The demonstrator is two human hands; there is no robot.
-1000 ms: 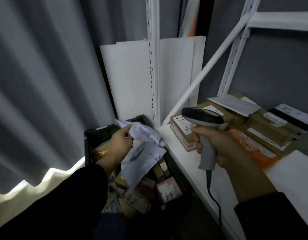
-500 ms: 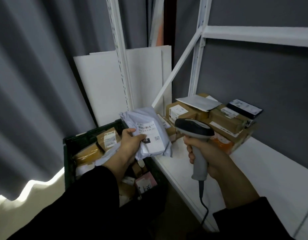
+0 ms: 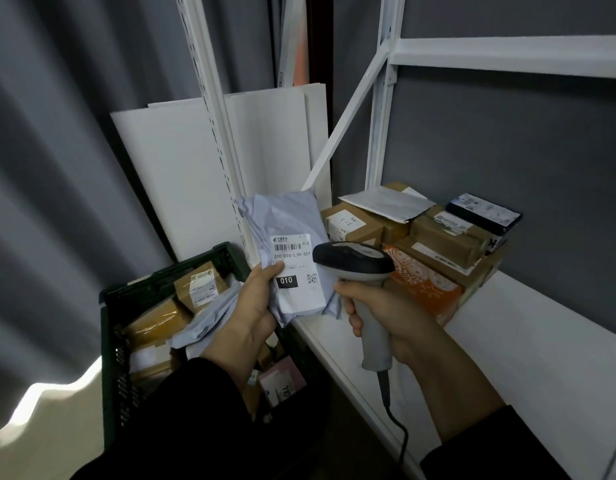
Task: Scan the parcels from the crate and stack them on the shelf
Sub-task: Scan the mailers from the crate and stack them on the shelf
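1. Grey plastic mailer [image 3: 289, 230] is held up just above and right of the crate [image 3: 161, 277], with the label facing the camera and reading 010.
2. Left grip [image 3: 254, 306] pinches the mailer's lower left edge, thumb on the label.
3. Right grip [image 3: 386, 317] is wrapped round the scanner [image 3: 355, 266] handle. The scanner head sits right by the label.
4. Shelf [image 3: 507, 341] right of the crate carries stacked boxes [image 3: 441, 244]. More parcels [image 3: 200, 283] lie in the crate.
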